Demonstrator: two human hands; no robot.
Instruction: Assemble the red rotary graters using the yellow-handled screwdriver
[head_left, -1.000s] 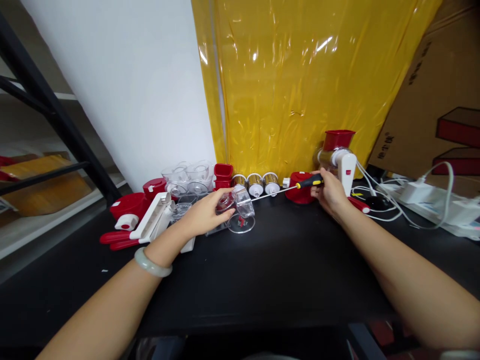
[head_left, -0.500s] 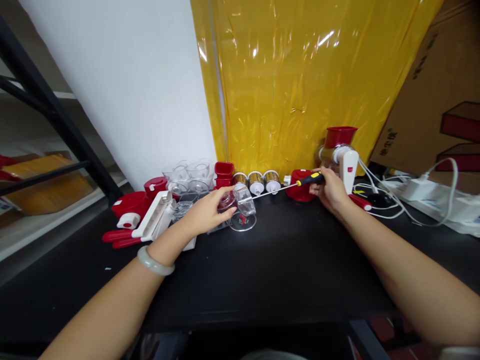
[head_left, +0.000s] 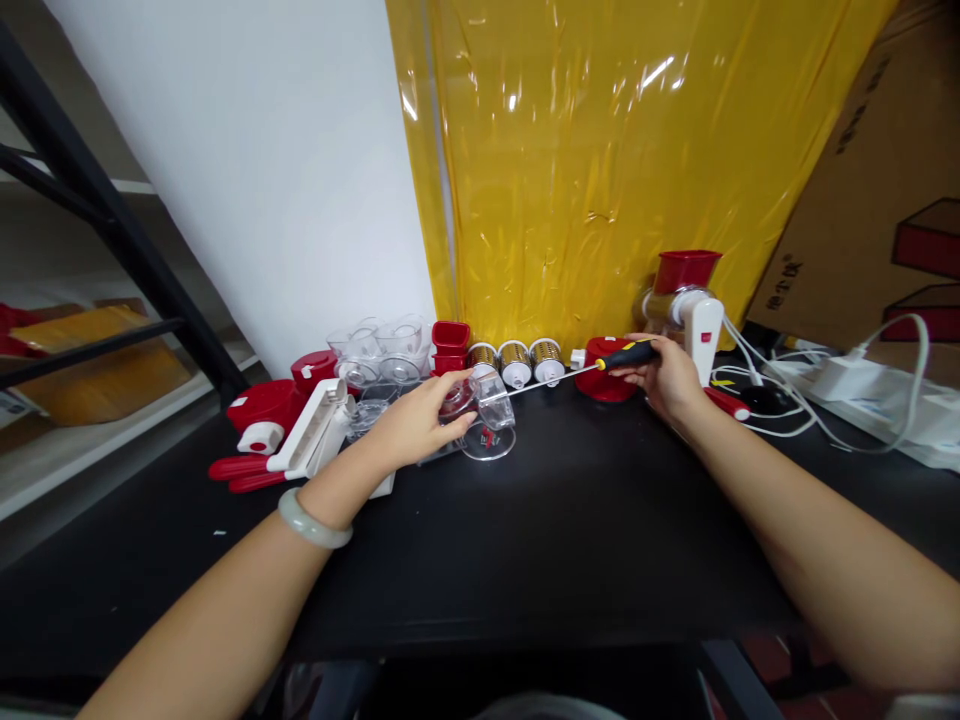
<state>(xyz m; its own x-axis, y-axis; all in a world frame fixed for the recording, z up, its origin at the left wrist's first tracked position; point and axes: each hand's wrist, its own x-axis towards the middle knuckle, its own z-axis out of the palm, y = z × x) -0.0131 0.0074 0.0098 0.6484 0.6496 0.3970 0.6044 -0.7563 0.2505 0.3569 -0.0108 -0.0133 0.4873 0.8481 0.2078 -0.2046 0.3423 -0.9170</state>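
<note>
My left hand (head_left: 424, 418), with a pale bangle on its wrist, is closed around a clear plastic part (head_left: 493, 400) with a wide round base. The part is tilted on its side above the black table (head_left: 540, 540). In my right hand (head_left: 664, 378) is a screwdriver (head_left: 628, 355) with a black and yellow handle. Its long metal shaft points left, and the tip meets the clear part; whether it sits in a screw is too small to tell. Behind the shaft are several grater drums (head_left: 515, 363) and a red round base (head_left: 609, 385).
To the left lie red bases (head_left: 262, 415), white arms with red handles (head_left: 307, 440) and clear housings (head_left: 379, 350). Red hoppers (head_left: 450, 345) stand at the back. An assembled rotary grater (head_left: 686, 290), white cables and a power strip (head_left: 885, 400) occupy the right.
The screwdriver handle has turned slightly in my right hand, and its fingers have shifted on it. My left hand keeps its hold on the clear part. The view has moved a little.
</note>
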